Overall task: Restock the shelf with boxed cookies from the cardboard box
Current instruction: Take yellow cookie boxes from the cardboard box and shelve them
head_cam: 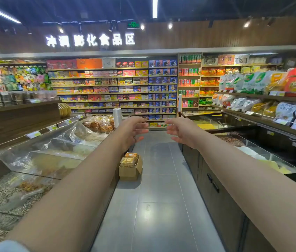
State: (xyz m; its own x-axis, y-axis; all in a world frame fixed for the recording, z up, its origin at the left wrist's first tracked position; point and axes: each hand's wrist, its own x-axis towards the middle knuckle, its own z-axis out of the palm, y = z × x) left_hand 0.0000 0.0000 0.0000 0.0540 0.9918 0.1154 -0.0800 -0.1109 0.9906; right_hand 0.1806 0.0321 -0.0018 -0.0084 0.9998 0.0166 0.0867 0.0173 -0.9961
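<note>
Sitting on the aisle floor, a cardboard box holds orange packets.

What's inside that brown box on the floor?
The cardboard box holds orange and yellow packets poking out the top. Anything lower down is hidden by its walls.

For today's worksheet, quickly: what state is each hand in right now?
Left hand: open, fingers loosely extended, holding nothing.
Right hand: open, fingers loosely extended, holding nothing.
</note>
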